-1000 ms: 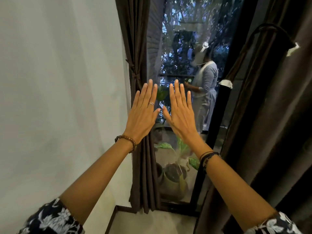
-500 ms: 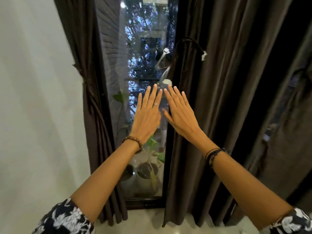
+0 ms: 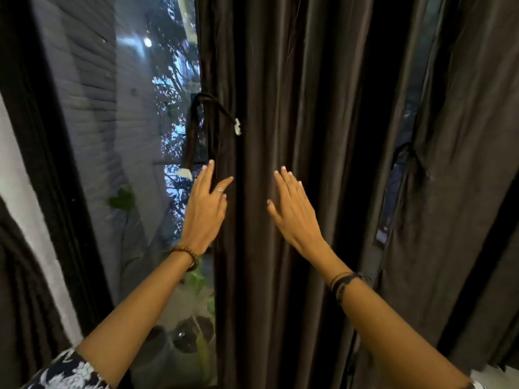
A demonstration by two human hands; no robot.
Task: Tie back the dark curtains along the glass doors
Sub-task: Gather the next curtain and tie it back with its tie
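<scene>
Now your left hand (image 3: 203, 209) and right hand (image 3: 292, 211) reach out with fingers straight, holding nothing; the tie-back cord (image 3: 196, 130) hangs vertically just above your left fingertips, at the dark curtain (image 3: 280, 108) edge.

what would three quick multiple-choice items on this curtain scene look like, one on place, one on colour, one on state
1. Where does the tie cord hang?
A. at the curtain's left edge
B. on the floor
C. round the right wrist

2. What colour is the curtain?
A. white
B. dark brown
C. red

3. How is the right hand?
A. clenched in a fist
B. gripping the cord
C. fingers straight at the curtain

Answers: 1 A, the cord loops by the glass edge; 2 B, its folds are dark brown; 3 C, like the left hand, it holds nothing.
</scene>
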